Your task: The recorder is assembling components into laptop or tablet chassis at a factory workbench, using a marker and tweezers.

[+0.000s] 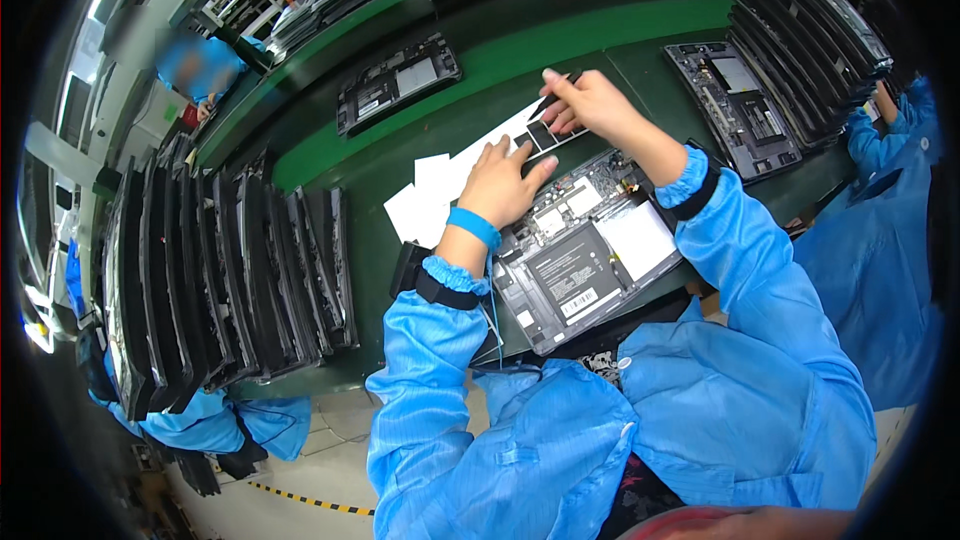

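Note:
My left hand [497, 183] lies with fingers spread over a white strip of sheet [482, 152] that bears black square pieces [541, 136]. A blue band circles that wrist. Just beyond and to the right, my right hand [597, 110] is closed around a dark slim tool [546, 106], possibly tweezers; the fingers hide much of it. Below both hands sits an opened tablet-like device [585, 260], tilted on the bench. Its circuit board, black battery [574, 276] and white panel [636, 240] are exposed.
White paper pieces [413, 212] lie left of my left hand. Stacks of dark device shells stand at the left [230, 270] and right [800, 50]. More opened devices rest at the back [398, 82] and right [735, 110]. Co-workers in blue [870, 240] sit on both sides.

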Demonstrator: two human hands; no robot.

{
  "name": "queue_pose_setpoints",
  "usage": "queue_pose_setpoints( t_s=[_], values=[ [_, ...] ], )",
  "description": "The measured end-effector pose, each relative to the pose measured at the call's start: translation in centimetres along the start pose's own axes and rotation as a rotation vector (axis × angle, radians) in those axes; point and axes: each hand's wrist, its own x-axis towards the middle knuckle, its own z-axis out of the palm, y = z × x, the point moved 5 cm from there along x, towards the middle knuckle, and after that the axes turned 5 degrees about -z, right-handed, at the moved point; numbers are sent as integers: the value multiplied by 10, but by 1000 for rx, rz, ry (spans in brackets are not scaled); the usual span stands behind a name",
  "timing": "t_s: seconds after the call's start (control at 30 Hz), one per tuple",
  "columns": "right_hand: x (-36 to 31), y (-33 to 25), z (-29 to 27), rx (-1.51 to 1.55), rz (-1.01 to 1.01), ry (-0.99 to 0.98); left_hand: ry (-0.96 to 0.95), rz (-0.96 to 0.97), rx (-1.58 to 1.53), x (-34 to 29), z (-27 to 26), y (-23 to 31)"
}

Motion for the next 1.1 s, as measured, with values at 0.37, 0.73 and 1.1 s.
queue_pose_setpoints(
  t_s=[0.37, 0.73, 1.1],
  values=[
    [12, 17, 1, -336, -15, 99, 93, 1, 45, -2, 7, -4],
    [11, 19, 7, -170, -4, 74, 133, 6, 28, -3, 6, -1],
    [-42, -31, -24, 14, -43, 9, 436, -44, -112, -25, -33, -5]
  ],
)
